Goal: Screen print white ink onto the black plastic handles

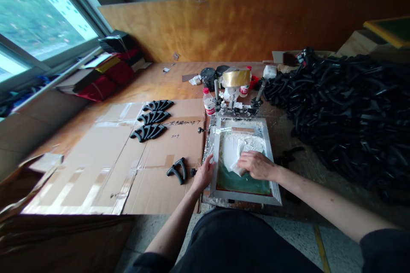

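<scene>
Cardboard sheet (121, 158), left of centre in the frame: one handwritten line (185, 123) in dark ink, Chinese characters, apparently opening 黑色; remainder illegible. Below it, a short handwritten mark (175, 136), resembles "204", last character uncertain. Bottle (209, 103), upper centre: red-and-white label (210, 111), lettering too small to read.

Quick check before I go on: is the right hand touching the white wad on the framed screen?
Touching. The head view shows the right hand with its fingers bunched against the white wad, no gap between them.
</scene>
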Motion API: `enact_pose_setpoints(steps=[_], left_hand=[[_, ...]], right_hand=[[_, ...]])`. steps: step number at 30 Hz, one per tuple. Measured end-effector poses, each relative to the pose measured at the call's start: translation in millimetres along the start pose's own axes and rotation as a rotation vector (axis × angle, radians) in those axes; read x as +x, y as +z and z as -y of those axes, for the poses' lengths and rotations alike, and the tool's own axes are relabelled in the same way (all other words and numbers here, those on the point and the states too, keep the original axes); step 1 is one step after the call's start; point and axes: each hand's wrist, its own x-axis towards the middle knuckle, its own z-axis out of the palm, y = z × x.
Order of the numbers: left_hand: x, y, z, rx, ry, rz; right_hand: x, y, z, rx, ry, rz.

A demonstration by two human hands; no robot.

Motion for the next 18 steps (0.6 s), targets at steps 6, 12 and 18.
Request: enact_pose_setpoints(steps=[6, 12, 18], left_hand=[[0.3, 0.6, -0.2, -0.022, -0.030, 0.006], [-5.5, -7.7, -12.5, -0.123, -0.044, 0.032], [-19.0, -41.6, -52.8, -0.403, -0.006, 0.125]], right_hand=[[0.7, 20.8, 7.6, -0.138, 0.123, -0.170], [8.4, 14.6, 8.9, -0.014, 0.197, -0.199], [41.7, -49.3, -72.3, 0.210, 0.550, -0.435]])
